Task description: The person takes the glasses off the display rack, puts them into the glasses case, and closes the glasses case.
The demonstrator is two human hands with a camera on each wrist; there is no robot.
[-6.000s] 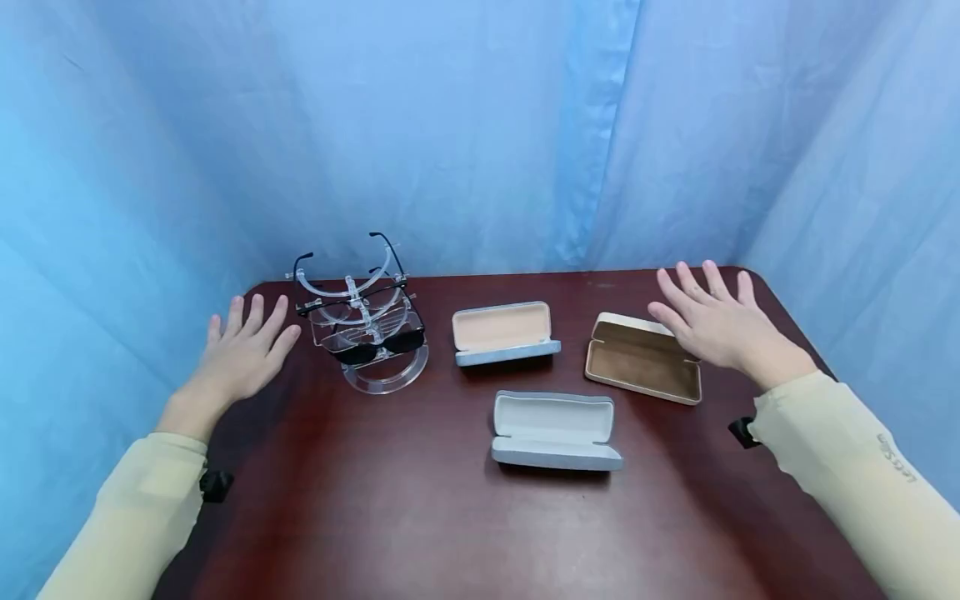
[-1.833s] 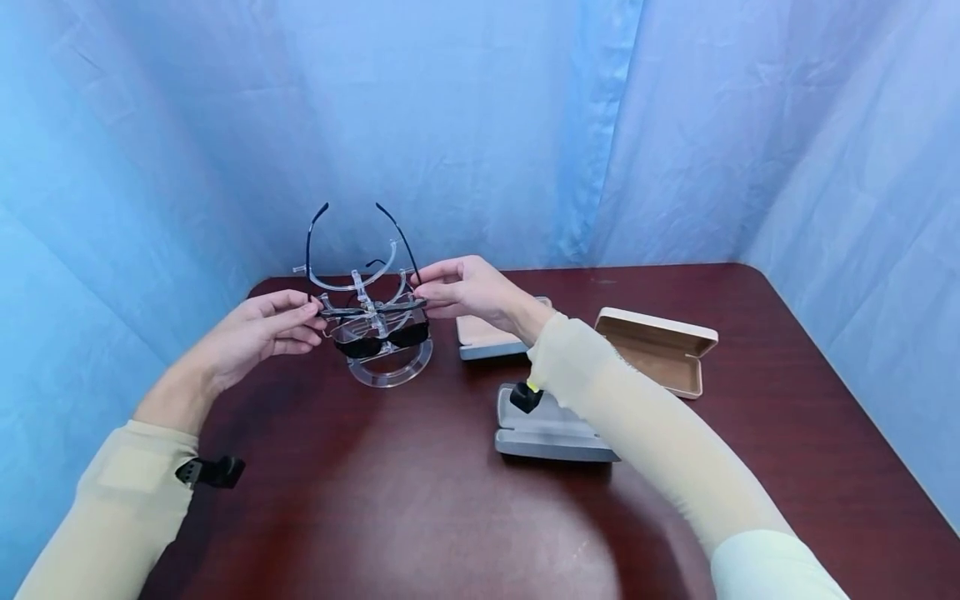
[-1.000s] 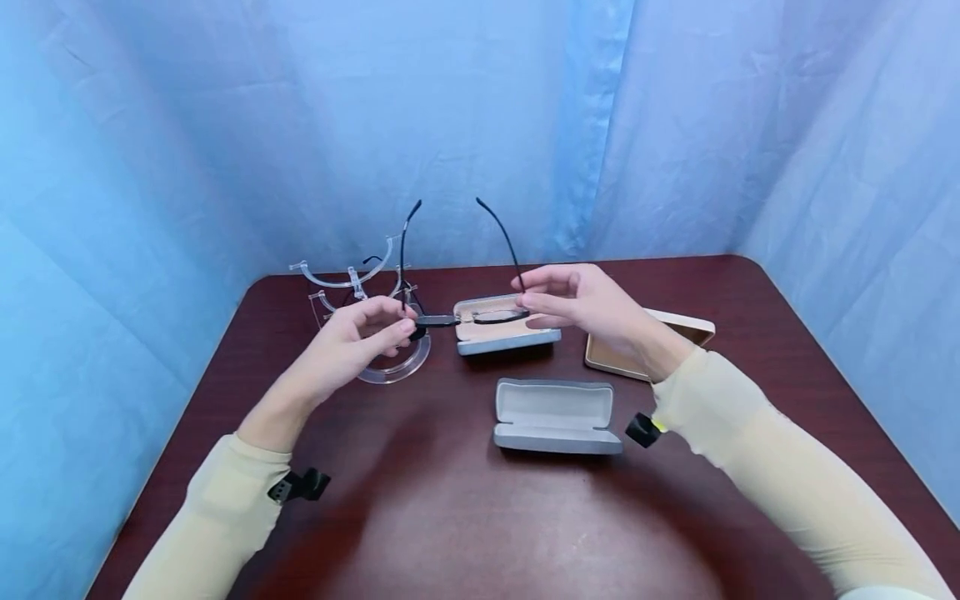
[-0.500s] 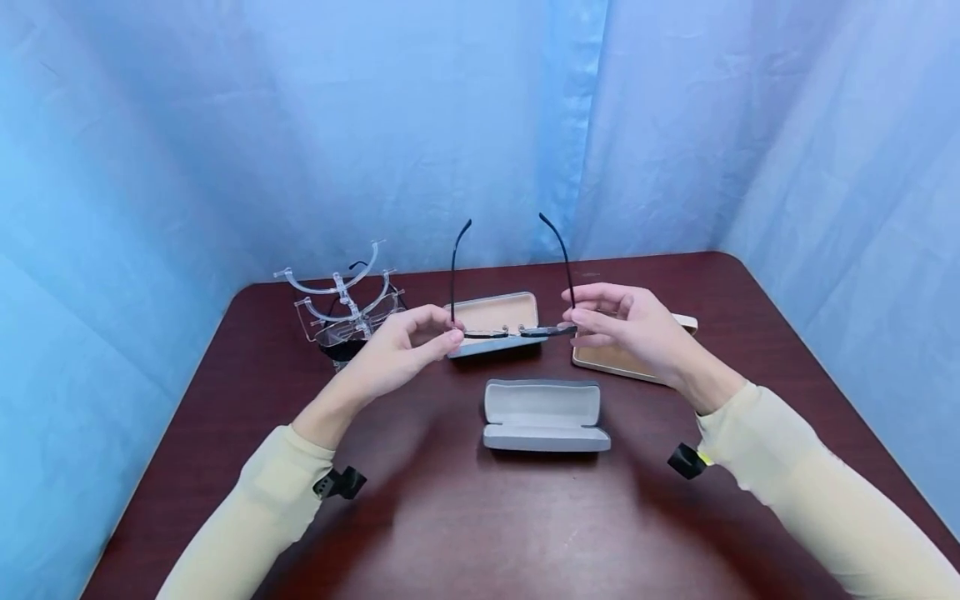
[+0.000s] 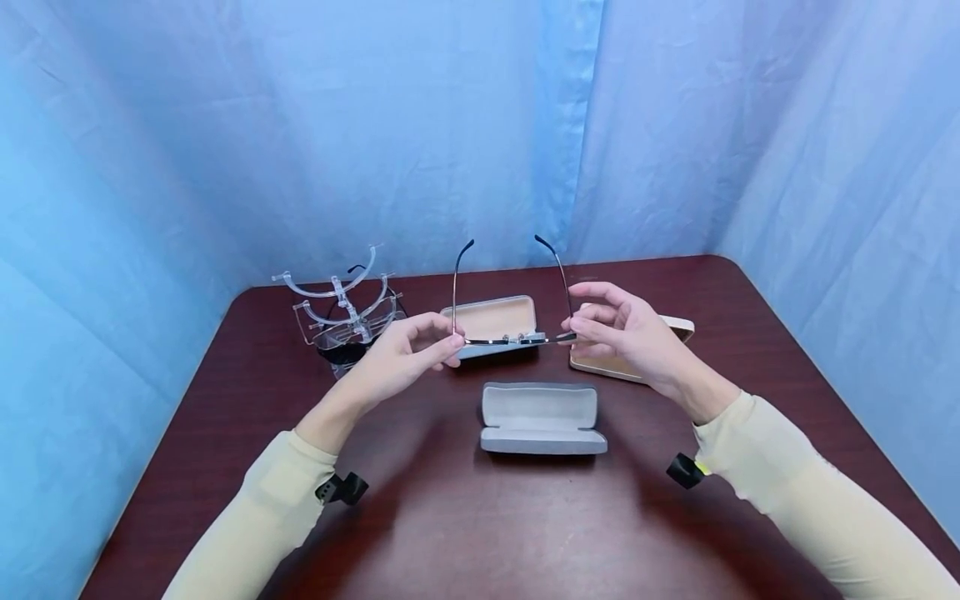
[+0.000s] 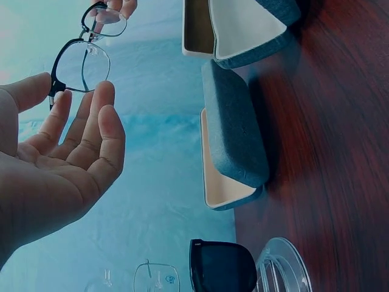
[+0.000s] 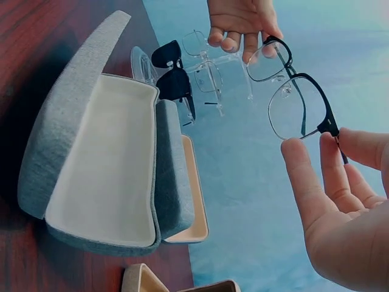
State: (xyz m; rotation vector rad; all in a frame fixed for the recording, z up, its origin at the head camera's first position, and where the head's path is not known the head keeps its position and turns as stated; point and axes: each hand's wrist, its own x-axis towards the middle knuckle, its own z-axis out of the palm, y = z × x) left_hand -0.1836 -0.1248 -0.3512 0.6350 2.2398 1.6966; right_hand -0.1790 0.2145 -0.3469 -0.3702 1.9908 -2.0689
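Note:
Both hands hold a pair of eyeglasses (image 5: 486, 342) with dark upper rims and clear lenses, raised above the table with its temples unfolded. My left hand (image 5: 397, 354) pinches one hinge corner between thumb and fingers. At the opposite corner, my right hand (image 5: 637, 342) pinches the frame the same way, as the right wrist view confirms. Behind the glasses in the head view lies an opened blue case (image 5: 495, 315) with peach lining. Nearer to me stands an opened grey case (image 5: 540, 407), and a cream case (image 5: 611, 365) is partly hidden behind my right hand.
At the left, a clear display stand (image 5: 345, 292) bears dark sunglasses (image 5: 341, 354) and a thin wire-framed pair (image 6: 157, 277). The dark red table (image 5: 510, 533) meets blue curtains (image 5: 420, 150) at its back and sides.
Both hands went from spread open to gripping the eyeglasses at the stand, lifted them off and carried them right. Over the last half second they lowered slightly and the temples tilted.

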